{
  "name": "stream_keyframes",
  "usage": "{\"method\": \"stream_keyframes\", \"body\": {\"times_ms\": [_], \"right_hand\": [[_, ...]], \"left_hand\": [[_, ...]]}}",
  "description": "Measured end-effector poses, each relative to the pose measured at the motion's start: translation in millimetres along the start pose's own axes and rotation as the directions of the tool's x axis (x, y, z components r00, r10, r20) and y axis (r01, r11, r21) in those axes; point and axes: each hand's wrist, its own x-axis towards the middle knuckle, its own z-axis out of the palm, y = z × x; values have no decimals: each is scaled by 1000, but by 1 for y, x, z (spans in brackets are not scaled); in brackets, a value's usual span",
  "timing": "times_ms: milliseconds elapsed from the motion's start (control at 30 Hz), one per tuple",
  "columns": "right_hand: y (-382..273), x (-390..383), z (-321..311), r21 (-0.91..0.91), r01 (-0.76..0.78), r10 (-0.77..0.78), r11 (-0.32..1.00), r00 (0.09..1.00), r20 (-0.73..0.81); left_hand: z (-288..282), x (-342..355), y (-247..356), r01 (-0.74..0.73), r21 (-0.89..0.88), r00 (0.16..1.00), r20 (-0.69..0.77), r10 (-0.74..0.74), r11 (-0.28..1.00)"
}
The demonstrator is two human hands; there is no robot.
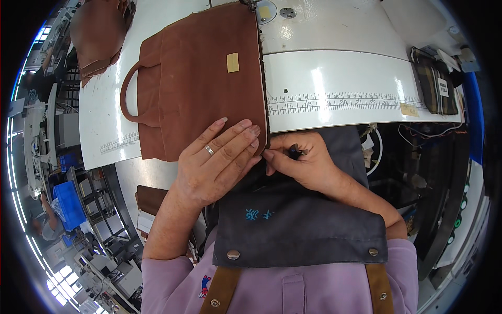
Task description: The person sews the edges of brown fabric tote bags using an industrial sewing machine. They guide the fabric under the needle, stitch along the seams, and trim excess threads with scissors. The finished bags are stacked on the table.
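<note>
A brown bag body point(209, 68) with a carry handle point(128, 94) lies flat on the white table, its raw right edge running toward me. My left hand point(217, 157), with a ring on one finger, rests on the bag's near right corner, fingers stretched out. Beside that corner, my right hand point(303, 159) is closed around a small black tool point(296, 152), mostly hidden in the palm. Its thumb and forefinger meet at the bag's edge. A yellow sticky tab point(232, 62) is on the bag.
A ruler strip point(345, 102) runs along the table's near edge. A dark striped pouch point(435, 83) lies at the right. Brown pieces point(99, 31) are stacked at the far left. Metal machine parts point(250, 2) touch the bag's far end. Blue bins point(68, 201) stand left.
</note>
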Motion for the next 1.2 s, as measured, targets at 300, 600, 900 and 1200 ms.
{"method": "stream_keyframes", "body": {"times_ms": [300,600,900,1200], "right_hand": [[-5,1,2,-85,66,-68,994,998,-20],[-7,2,-1,-185,134,-133,974,991,16],[-8,4,3,-206,148,-149,967,989,13],[-14,4,5,-117,93,-88,989,995,47]], "left_hand": [[2,4,3,59,-31,997,-49,-61,998],[0,0,5,-29,162,999,-33,35,986],[-7,2,-4,-22,139,991,-130,40,990],[5,2,-6,3,16,986,-169,0,1000]]}}
